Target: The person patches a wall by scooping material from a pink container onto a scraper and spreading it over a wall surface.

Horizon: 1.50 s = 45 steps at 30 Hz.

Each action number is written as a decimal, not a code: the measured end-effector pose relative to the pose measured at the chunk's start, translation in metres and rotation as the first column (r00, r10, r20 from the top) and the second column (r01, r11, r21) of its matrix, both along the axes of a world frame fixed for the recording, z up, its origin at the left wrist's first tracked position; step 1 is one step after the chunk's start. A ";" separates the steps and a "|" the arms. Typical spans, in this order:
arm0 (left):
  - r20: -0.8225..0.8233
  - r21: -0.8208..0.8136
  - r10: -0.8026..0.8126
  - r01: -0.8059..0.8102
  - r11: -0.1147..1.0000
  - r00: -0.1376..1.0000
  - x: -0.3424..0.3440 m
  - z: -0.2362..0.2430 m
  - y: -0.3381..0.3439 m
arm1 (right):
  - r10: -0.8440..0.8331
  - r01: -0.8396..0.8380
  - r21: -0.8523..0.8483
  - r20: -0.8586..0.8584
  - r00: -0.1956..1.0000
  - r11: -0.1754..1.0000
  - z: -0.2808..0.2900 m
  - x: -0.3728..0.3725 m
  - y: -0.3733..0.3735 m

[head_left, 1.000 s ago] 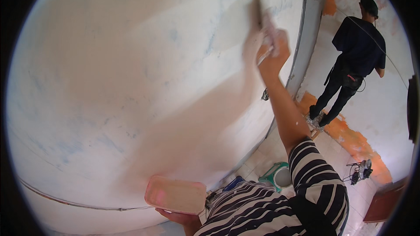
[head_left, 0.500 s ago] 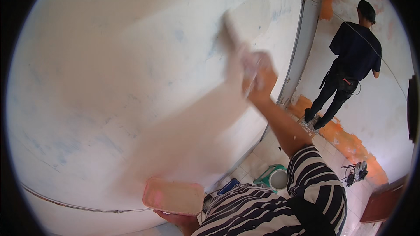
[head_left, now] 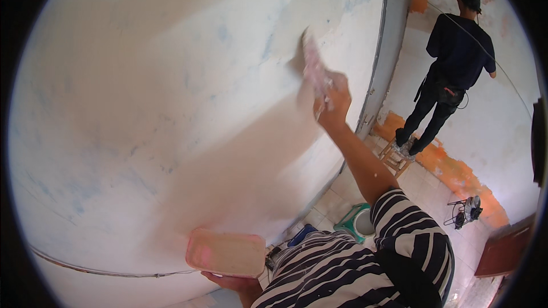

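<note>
My right hand (head_left: 334, 99) is closed around the handle end of a smeared, pinkish-white putty knife (head_left: 313, 62), the fingers curled in with no gap that I can see. I hold it tilted, its far end up and slightly to the left, and that tip appears to meet the wall (head_left: 142, 137) at the lower part of a greyish patch (head_left: 297, 17). The patch sits high on the wall, toward its right edge; the knife's dark shadow falls just left of the blade.

My left hand (head_left: 231, 281) supports a shallow rectangular tray (head_left: 196, 251) with rounded corners, gripping from below its near edge. Most of those fingers are hidden beneath it, so I cannot tell how tightly they press. Pink residue marks the tray's left side, and a beige layer covers its bottom. It is near the lower part of the wall, well apart from the knife. A thin cable (head_left: 114, 272) runs along the wall's lower edge, to the tray's left.

On the floor, beside my striped shirt (head_left: 319, 271), stands a green bucket (head_left: 346, 223). Farther right, a co-worker (head_left: 462, 51) in dark clothes stands on a wooden stool (head_left: 394, 159), facing another wall with an orange band (head_left: 451, 174) along its bottom edge.
</note>
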<state>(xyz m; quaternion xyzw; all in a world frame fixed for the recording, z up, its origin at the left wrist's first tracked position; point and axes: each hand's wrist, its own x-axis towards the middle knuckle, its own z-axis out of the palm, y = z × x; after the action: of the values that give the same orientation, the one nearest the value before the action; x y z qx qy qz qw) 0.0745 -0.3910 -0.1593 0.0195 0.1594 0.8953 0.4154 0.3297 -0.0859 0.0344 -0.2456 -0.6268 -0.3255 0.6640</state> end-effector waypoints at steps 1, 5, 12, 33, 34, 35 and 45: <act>-0.003 0.000 -0.003 0.003 1.000 1.000 0.003 0.000 0.000 | -0.003 0.003 0.000 -0.003 1.000 1.000 -0.003 0.003 -0.009; -0.023 0.012 -0.031 0.031 0.999 0.999 0.009 -0.007 0.001 | 0.132 -0.110 0.149 -0.149 0.980 0.983 0.004 0.018 -0.012; 0.058 -0.007 -0.039 0.040 0.999 0.998 0.016 -0.013 0.003 | -0.003 -0.002 -0.043 -0.116 0.993 0.999 -0.016 0.030 0.039; -0.006 -0.020 -0.138 0.138 0.990 0.990 0.048 -0.012 -0.008 | 0.036 -0.034 -0.043 0.047 0.998 0.999 -0.083 0.060 -0.015; -0.007 -0.020 -0.146 0.146 0.989 0.989 0.052 -0.011 -0.005 | 0.155 -0.147 0.099 -0.070 0.986 0.984 -0.064 0.067 -0.002; -0.012 -0.004 -0.146 0.146 0.989 0.989 0.051 -0.012 -0.004 | -0.099 0.108 0.099 -0.095 0.991 0.989 -0.031 0.067 -0.015; 0.087 -0.040 -0.121 0.125 0.991 0.989 0.061 -0.017 0.000 | 0.081 -0.031 -0.174 0.289 0.954 0.984 -0.115 0.046 -0.006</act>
<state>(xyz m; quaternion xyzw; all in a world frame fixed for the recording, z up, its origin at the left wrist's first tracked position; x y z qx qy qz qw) 0.1356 -0.3910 -0.1764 -0.0178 0.1605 0.8642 0.4765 0.3760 -0.0918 -0.0802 -0.2311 -0.7507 -0.2856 0.5491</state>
